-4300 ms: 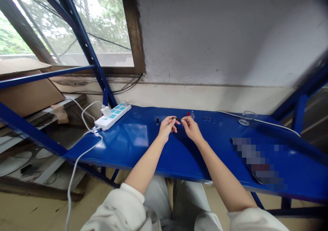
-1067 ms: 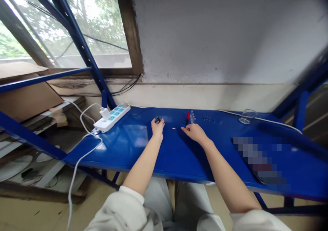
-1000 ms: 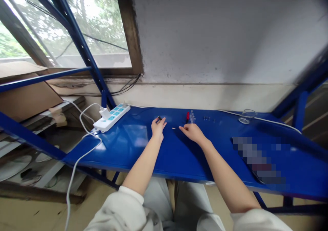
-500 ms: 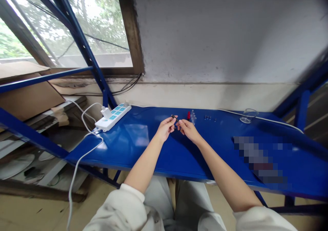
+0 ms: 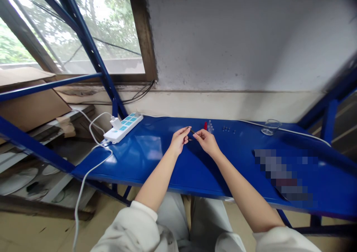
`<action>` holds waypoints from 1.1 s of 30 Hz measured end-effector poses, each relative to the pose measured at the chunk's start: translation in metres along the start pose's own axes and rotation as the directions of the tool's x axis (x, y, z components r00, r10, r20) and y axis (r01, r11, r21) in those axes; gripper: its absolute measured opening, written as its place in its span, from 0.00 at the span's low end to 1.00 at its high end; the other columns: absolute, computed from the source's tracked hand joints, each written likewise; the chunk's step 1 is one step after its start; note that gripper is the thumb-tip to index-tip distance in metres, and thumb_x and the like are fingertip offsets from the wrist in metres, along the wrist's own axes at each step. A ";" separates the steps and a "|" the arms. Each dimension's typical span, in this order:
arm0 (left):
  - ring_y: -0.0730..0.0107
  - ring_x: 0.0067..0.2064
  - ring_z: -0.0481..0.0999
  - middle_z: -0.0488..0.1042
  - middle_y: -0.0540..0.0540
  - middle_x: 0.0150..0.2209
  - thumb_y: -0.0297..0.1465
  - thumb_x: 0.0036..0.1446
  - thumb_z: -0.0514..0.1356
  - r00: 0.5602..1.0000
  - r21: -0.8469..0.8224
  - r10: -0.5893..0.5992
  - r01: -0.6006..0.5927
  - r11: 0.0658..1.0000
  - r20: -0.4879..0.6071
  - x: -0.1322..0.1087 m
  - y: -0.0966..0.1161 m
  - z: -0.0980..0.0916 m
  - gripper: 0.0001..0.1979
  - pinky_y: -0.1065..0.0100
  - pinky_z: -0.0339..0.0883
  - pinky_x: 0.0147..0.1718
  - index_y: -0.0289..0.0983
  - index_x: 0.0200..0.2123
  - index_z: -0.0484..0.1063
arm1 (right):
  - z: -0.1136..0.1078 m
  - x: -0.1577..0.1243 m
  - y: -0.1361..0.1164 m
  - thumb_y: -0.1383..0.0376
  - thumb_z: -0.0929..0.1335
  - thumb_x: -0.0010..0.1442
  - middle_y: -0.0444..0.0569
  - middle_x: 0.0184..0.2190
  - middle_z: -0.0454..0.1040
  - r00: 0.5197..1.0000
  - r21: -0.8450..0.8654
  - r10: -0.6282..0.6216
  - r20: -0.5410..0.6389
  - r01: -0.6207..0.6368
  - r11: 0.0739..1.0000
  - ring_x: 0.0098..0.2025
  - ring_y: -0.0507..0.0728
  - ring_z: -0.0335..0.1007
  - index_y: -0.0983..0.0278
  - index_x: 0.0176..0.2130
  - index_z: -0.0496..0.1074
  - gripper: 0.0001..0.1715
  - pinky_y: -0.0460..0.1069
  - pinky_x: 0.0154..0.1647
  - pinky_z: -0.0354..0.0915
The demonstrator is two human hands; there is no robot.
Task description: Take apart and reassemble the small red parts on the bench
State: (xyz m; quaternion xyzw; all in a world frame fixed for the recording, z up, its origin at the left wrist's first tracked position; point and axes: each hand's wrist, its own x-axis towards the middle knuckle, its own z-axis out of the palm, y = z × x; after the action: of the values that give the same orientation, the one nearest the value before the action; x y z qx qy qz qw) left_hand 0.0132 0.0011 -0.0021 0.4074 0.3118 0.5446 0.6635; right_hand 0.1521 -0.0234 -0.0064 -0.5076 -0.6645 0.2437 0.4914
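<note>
Both hands meet above the middle of the blue shelf (image 5: pixel 145 155). My left hand (image 5: pixel 180 138) pinches one end of a small black cylindrical part (image 5: pixel 192 131) with thumb and forefinger. My right hand (image 5: pixel 206 140) pinches at its other end, fingers closed; whether it holds a second tiny piece I cannot make out. Just behind the hands stand a small red part (image 5: pixel 205 125) and a few clear tube-like parts (image 5: pixel 209 126).
A white power strip (image 5: pixel 122 127) with blue sockets and a plugged charger lies at the shelf's back left, its cable hanging off the front. Tiny dark parts (image 5: pixel 227 129) and a clear glass dish (image 5: pixel 269 127) sit further right. A blurred-out patch covers the right of the shelf.
About a second ago both hands lay apart on the shelf, the left at a black part. They have since lifted and come together, holding the black part between them.
</note>
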 end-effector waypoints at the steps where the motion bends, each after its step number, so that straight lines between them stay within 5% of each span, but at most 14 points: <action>1: 0.87 0.17 0.55 0.60 0.54 0.19 0.35 0.41 0.66 1.000 -0.002 0.005 -0.005 1.000 -0.009 0.000 0.000 0.000 0.19 0.79 0.44 0.13 0.31 0.37 0.73 | -0.001 -0.001 -0.001 0.52 0.64 0.52 0.44 0.22 0.69 1.000 -0.041 -0.009 -0.017 0.008 0.999 0.21 0.49 0.59 0.64 0.29 0.66 0.17 0.45 0.24 0.56; 15: 0.87 0.17 0.58 0.66 0.51 0.25 0.33 0.42 0.64 0.999 0.024 0.040 -0.040 0.999 -0.008 0.001 0.000 -0.001 0.15 0.78 0.45 0.13 0.32 0.35 0.72 | -0.003 0.000 -0.003 0.50 0.57 0.58 0.45 0.21 0.68 1.000 -0.070 0.016 0.000 -0.016 0.997 0.22 0.51 0.62 0.64 0.29 0.66 0.22 0.45 0.25 0.58; 26: 0.86 0.17 0.58 0.66 0.51 0.25 0.32 0.43 0.64 0.998 0.014 0.069 -0.069 0.998 -0.013 0.001 -0.001 -0.001 0.15 0.77 0.45 0.13 0.32 0.36 0.72 | -0.007 -0.004 -0.011 0.59 0.56 0.60 0.51 0.35 0.71 0.994 -0.402 -0.101 -0.030 0.081 0.912 0.35 0.55 0.67 0.63 0.38 0.66 0.14 0.47 0.35 0.59; 33: 0.86 0.17 0.59 0.65 0.51 0.26 0.34 0.43 0.64 0.992 0.019 0.104 -0.105 0.994 0.073 -0.001 0.001 0.001 0.15 0.77 0.46 0.13 0.33 0.35 0.71 | -0.009 -0.005 -0.010 0.55 0.53 0.62 0.49 0.31 0.71 0.992 -0.348 -0.117 -0.053 0.091 0.933 0.31 0.53 0.66 0.63 0.38 0.65 0.20 0.45 0.32 0.59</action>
State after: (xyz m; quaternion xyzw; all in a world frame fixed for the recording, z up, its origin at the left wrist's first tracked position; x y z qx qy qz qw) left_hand 0.0137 0.0000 -0.0009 0.4500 0.2720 0.5601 0.6402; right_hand 0.1555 -0.0327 0.0036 -0.5584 -0.7045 0.0786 0.4310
